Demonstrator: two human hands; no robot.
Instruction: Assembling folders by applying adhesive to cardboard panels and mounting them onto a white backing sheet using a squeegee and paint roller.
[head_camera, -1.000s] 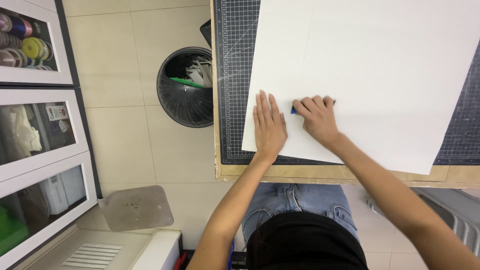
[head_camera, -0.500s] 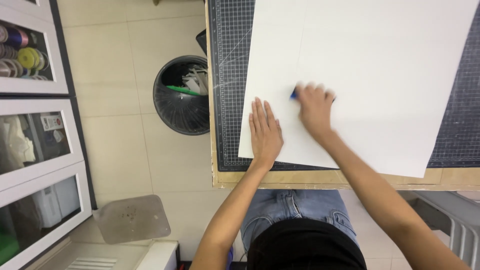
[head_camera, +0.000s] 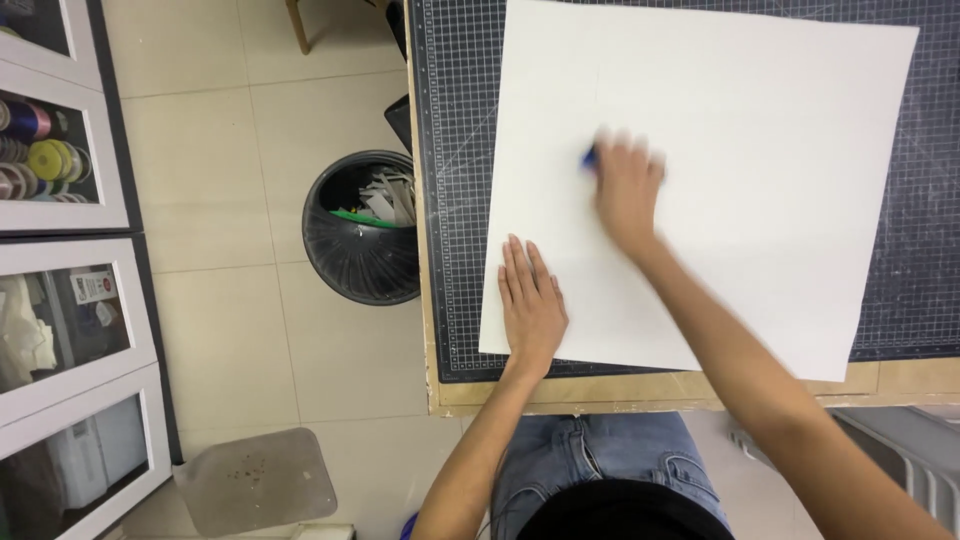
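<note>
**Mia:** The fingers (head_camera: 522, 270) of the left hand (head_camera: 531, 306) are straight and spread flat. They press down on the big white sheet (head_camera: 740, 130), near its bottom left corner. That hand holds nothing.

**Ben:** And the right hand (head_camera: 627, 188)?

**Mia:** Its fingers are curled around a small blue thing (head_camera: 590, 157). The hand is blurry, so what the blue thing is cannot be told. Only a bit of it peeks out on the left of the hand.

**Ben:** Where is the sheet?

**Mia:** It lies flat on the dark cutting mat (head_camera: 455, 150) with the grid lines. The mat sits on a wooden table (head_camera: 640, 388). The right hand is over the middle of the sheet, well apart from the left hand.

**Ben:** What is on the floor?

**Mia:** A black bin (head_camera: 352, 262) with paper scraps stands just beside the table. White cabinets with glass doors (head_camera: 60, 300) are on the far left.
</note>
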